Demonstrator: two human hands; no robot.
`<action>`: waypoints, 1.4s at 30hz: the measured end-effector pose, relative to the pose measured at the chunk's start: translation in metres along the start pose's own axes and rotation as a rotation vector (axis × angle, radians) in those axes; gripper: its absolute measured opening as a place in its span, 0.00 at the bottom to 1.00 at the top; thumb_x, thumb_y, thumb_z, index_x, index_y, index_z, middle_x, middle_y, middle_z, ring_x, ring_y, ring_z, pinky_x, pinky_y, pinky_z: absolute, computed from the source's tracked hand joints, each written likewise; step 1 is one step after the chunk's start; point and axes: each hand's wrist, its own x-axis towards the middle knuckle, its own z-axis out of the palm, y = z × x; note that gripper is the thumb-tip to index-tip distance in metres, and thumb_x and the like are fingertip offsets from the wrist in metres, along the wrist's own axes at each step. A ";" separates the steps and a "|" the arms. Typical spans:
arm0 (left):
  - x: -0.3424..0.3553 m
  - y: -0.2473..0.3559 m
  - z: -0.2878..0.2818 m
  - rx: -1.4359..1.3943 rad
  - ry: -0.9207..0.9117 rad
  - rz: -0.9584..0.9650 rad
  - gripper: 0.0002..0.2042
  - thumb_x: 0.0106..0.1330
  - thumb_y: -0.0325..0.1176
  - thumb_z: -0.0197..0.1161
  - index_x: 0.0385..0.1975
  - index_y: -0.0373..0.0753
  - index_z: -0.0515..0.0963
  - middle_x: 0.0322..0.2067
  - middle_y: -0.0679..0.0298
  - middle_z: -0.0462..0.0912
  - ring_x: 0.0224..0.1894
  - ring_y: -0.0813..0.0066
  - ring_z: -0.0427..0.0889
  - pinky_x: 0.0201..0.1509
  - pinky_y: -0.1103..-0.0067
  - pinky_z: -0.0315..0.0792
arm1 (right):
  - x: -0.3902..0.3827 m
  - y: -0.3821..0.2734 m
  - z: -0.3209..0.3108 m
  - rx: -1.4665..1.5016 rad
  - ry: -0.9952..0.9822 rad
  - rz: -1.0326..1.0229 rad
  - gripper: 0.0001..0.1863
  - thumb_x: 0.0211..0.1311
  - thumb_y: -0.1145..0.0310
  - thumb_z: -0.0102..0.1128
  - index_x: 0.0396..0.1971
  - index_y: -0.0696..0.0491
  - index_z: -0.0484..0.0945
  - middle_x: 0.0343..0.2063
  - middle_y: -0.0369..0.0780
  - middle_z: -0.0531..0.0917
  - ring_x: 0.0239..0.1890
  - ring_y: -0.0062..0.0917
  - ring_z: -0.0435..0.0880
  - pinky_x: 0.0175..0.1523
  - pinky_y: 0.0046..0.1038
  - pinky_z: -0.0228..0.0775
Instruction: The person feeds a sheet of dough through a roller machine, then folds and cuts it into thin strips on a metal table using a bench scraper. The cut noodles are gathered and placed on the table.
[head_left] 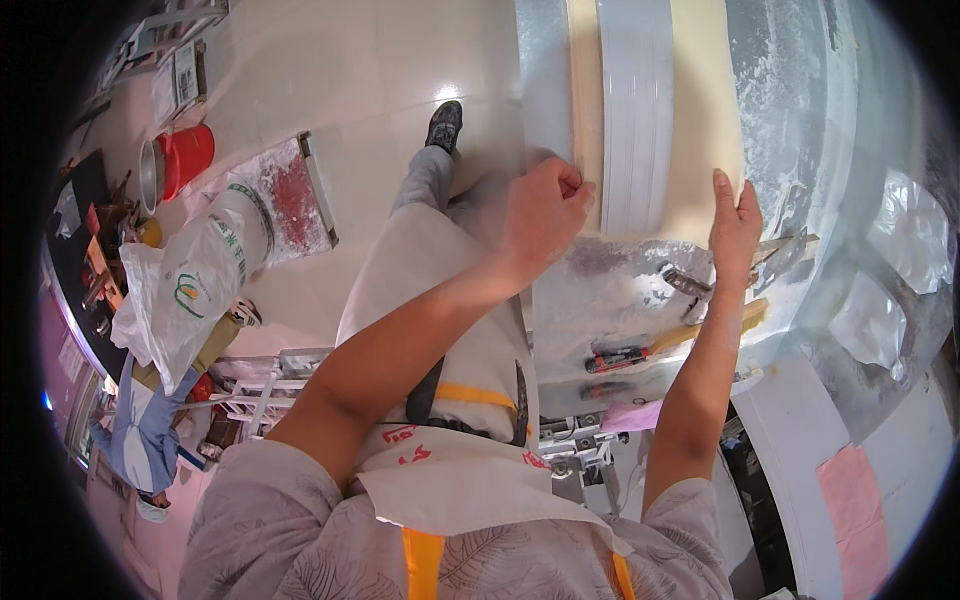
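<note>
A long cream-coloured sheet (pixel 705 95) lies on the powder-dusted bench, with a smooth white strip (pixel 637 120) running lengthwise on top and a narrow cream band (pixel 588 70) along its left side. What it is made of I cannot tell. My left hand (pixel 548 210) is closed, fingertips pinched together at the near left edge of the band; what they hold, if anything, is hidden. Over the sheet's near right corner, my right hand (pixel 735 225) has its fingers stretched forward and thumb apart, touching the edge.
Near my right forearm lie a wooden-handled brush (pixel 715 325), a red-and-black handled tool (pixel 617 359) and a metal tool (pixel 685 280). Clear plastic (pixel 870 318) lies at the right. On the floor at left are a red bucket (pixel 188 158) and a white plastic bag (pixel 190 290), near another person (pixel 150 425).
</note>
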 end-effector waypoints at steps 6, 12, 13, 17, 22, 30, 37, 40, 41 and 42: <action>0.000 -0.007 0.006 -0.007 -0.006 0.040 0.09 0.70 0.31 0.70 0.36 0.30 0.81 0.26 0.58 0.87 0.24 0.74 0.87 0.30 0.76 0.79 | 0.010 0.014 0.005 -0.075 -0.017 0.038 0.21 0.78 0.54 0.64 0.52 0.60 0.82 0.41 0.38 0.89 0.43 0.18 0.82 0.52 0.26 0.75; 0.002 -0.007 0.008 0.064 0.007 0.090 0.09 0.71 0.31 0.68 0.36 0.31 0.79 0.26 0.57 0.86 0.26 0.73 0.87 0.32 0.74 0.79 | 0.003 0.017 0.006 0.009 0.019 0.024 0.19 0.78 0.55 0.64 0.52 0.57 0.83 0.39 0.37 0.88 0.40 0.17 0.81 0.48 0.24 0.74; 0.002 -0.007 0.008 0.086 0.007 0.104 0.09 0.72 0.31 0.68 0.37 0.31 0.79 0.26 0.57 0.86 0.26 0.72 0.87 0.33 0.74 0.79 | 0.003 0.021 0.007 -0.030 0.029 0.011 0.19 0.78 0.55 0.64 0.53 0.56 0.83 0.39 0.37 0.88 0.39 0.17 0.81 0.48 0.24 0.74; -0.004 -0.003 0.008 0.134 -0.051 0.044 0.09 0.71 0.31 0.67 0.38 0.31 0.78 0.29 0.56 0.87 0.31 0.70 0.88 0.36 0.74 0.79 | 0.002 0.024 0.005 -0.211 0.074 0.007 0.19 0.79 0.54 0.60 0.41 0.59 0.79 0.31 0.47 0.87 0.32 0.29 0.84 0.41 0.33 0.76; -0.019 0.006 0.010 0.165 -0.097 0.013 0.10 0.69 0.31 0.68 0.38 0.32 0.76 0.32 0.54 0.86 0.35 0.65 0.88 0.42 0.72 0.80 | -0.006 0.035 0.003 -0.320 0.147 -0.037 0.22 0.81 0.50 0.54 0.39 0.58 0.75 0.29 0.57 0.85 0.33 0.56 0.85 0.38 0.45 0.75; 0.019 0.029 -0.012 0.332 -0.039 0.087 0.09 0.68 0.33 0.69 0.37 0.35 0.79 0.30 0.58 0.86 0.33 0.68 0.87 0.41 0.70 0.80 | 0.011 0.018 -0.007 -0.497 0.131 -0.138 0.19 0.80 0.55 0.56 0.47 0.58 0.78 0.42 0.52 0.85 0.46 0.49 0.84 0.51 0.43 0.76; 0.135 0.114 -0.043 0.136 0.193 0.213 0.12 0.69 0.31 0.70 0.47 0.34 0.78 0.32 0.62 0.83 0.32 0.76 0.81 0.41 0.76 0.78 | 0.122 -0.095 0.036 -0.066 0.188 -0.206 0.23 0.78 0.61 0.60 0.63 0.60 0.77 0.56 0.49 0.84 0.55 0.37 0.84 0.58 0.36 0.77; 0.156 0.129 -0.044 0.095 0.160 0.151 0.14 0.69 0.31 0.71 0.49 0.33 0.78 0.34 0.62 0.81 0.33 0.75 0.81 0.41 0.76 0.78 | 0.166 -0.121 0.063 0.005 0.122 -0.096 0.26 0.78 0.59 0.60 0.67 0.59 0.75 0.60 0.47 0.82 0.60 0.33 0.83 0.62 0.33 0.75; 0.161 0.133 -0.046 0.086 0.141 0.134 0.14 0.70 0.31 0.71 0.50 0.33 0.78 0.35 0.62 0.81 0.34 0.74 0.81 0.41 0.76 0.78 | 0.179 -0.130 0.071 0.045 0.101 -0.054 0.26 0.78 0.59 0.61 0.67 0.59 0.75 0.62 0.46 0.82 0.61 0.33 0.82 0.64 0.32 0.73; 0.164 0.130 -0.051 0.146 0.123 0.158 0.14 0.70 0.32 0.72 0.49 0.33 0.78 0.34 0.61 0.82 0.33 0.74 0.82 0.41 0.75 0.78 | 0.187 -0.138 0.076 0.022 0.113 -0.021 0.27 0.77 0.58 0.63 0.67 0.60 0.76 0.60 0.45 0.83 0.58 0.30 0.82 0.62 0.31 0.73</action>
